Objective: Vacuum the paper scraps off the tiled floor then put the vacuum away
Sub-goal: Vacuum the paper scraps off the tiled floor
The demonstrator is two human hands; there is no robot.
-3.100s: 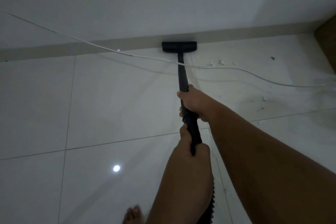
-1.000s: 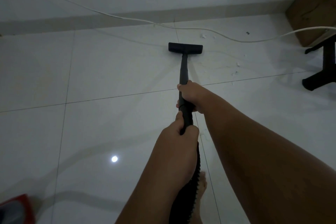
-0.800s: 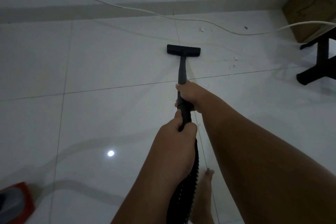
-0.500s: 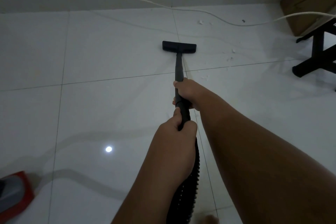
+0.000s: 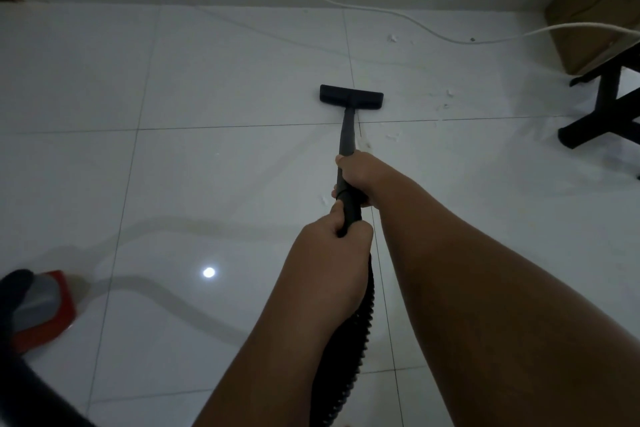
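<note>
Both hands grip the black vacuum wand [image 5: 347, 133]. My right hand [image 5: 360, 174] holds it higher up the tube, my left hand [image 5: 336, 246] grips the end where the ribbed black hose [image 5: 349, 357] begins. The flat black nozzle head [image 5: 350, 98] rests on the white tiled floor [image 5: 225, 87] near a grout line. Small white paper scraps [image 5: 445, 104] lie to the right of the nozzle, a few more [image 5: 393, 137] sit beside the tube, and one bit [image 5: 392, 37] lies near the cord.
The red and grey vacuum body [image 5: 41, 308] sits at the lower left. A white power cord [image 5: 398, 15] runs across the floor by the beige baseboard. A black furniture leg [image 5: 602, 114] and a brown box [image 5: 599, 7] stand at the right.
The nozzle has been drawn back from the baseboard toward me across the tile. The view has dropped back, so the red vacuum body and the black furniture leg show more.
</note>
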